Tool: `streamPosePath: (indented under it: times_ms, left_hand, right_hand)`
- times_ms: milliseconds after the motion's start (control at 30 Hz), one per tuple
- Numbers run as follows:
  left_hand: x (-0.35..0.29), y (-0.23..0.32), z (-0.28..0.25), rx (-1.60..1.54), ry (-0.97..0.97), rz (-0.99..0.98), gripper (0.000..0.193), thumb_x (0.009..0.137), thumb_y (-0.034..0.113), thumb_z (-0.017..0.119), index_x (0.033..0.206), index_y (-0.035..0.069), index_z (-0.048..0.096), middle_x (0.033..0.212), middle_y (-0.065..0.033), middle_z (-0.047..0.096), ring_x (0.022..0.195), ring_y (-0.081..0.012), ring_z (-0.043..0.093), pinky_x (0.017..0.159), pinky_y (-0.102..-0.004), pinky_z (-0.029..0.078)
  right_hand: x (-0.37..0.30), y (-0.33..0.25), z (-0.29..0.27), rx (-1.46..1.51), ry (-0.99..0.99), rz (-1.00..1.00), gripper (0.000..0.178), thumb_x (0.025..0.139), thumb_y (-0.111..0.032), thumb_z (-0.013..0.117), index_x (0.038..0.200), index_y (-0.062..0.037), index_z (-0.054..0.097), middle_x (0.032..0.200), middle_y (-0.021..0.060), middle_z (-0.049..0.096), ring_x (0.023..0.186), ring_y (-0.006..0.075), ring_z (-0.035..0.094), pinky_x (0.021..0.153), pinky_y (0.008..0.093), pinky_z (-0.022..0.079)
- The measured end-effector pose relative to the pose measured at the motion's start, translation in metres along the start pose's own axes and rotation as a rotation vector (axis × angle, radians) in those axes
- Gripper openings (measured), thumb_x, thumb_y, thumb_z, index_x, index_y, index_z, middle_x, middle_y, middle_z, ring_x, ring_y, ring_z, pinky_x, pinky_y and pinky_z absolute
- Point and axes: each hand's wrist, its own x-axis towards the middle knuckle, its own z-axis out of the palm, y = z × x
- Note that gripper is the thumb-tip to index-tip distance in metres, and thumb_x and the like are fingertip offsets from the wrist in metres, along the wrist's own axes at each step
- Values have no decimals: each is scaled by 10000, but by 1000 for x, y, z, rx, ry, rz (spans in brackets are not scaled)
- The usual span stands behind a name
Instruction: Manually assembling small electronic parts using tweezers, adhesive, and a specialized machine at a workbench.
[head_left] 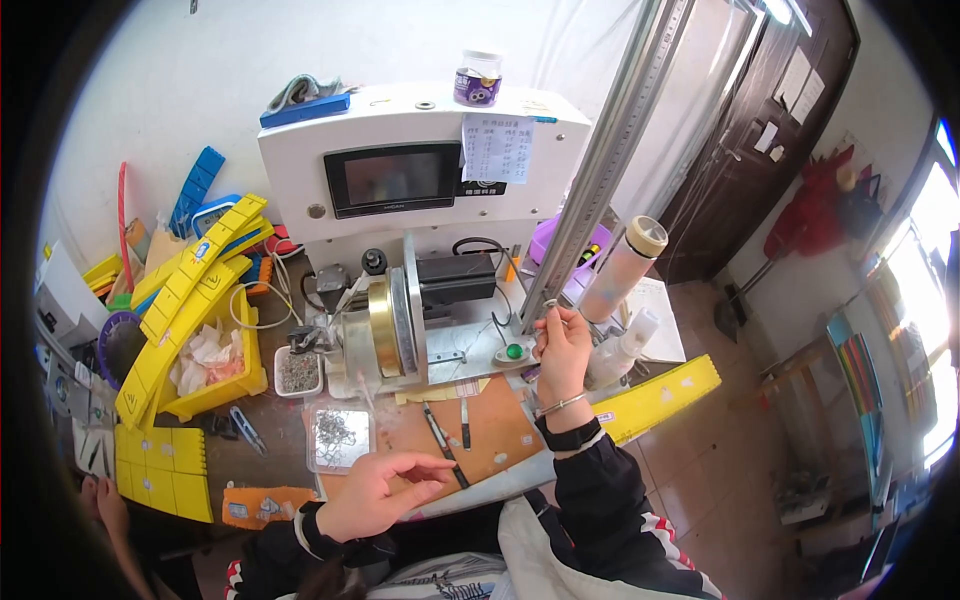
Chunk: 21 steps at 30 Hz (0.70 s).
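Note:
My right hand [566, 348] is raised beside the lower end of an upright metal rail [612, 150]. Its thumb and fingers are pinched together around something small that I cannot make out. Below that hand, a green push button [514, 351] sits on the machine's base. My left hand [385, 492] hovers palm inward over the near edge of the brown work mat [500, 420], fingers loosely stretched and holding nothing. Close to its fingertips lies a black pen-like tool [438, 432]. A clear square tray [340, 440] of small metal pieces stands just beyond the hand.
The white machine [420, 125] with a dark screen [393, 180] and brass-coloured wheel [380, 328] fills the back. Yellow strips [205, 265] and a yellow bin [255, 375] stand left. Clear bottles [622, 350] crowd the right. Another person's hand [112, 505] shows at lower left.

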Motion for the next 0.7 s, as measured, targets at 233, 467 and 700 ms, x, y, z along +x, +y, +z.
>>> streamPosePath:
  times_ms: [233, 467, 700]
  left_hand:
    - [15, 7, 0, -7, -6, -26, 270, 925, 84, 649, 1187, 22, 669, 1024, -76, 727, 924, -131, 679, 825, -259, 520]
    - [14, 17, -26, 168, 231, 192, 246, 904, 74, 657, 1141, 19, 691, 987, -91, 729, 894, -149, 688, 796, -264, 522]
    - [35, 26, -72, 531, 723, 480, 213, 800, 18, 669, 1011, 27, 697, 871, -113, 687, 818, -306, 645, 739, -373, 489]
  right_hand:
    - [0, 3, 13, 1, -41, 30, 130, 1005, -157, 562, 1000, -34, 522, 778, 58, 638, 495, 45, 443, 435, 201, 344]
    - [-48, -2, 45, 26, -281, 354, 114, 962, -169, 641, 999, -61, 631, 864, 28, 670, 546, 43, 472, 470, 209, 370]
    - [-44, -14, 86, -12, -481, 591, 169, 925, -162, 690, 1060, -63, 708, 766, -96, 540, 618, 24, 421, 493, 192, 317]
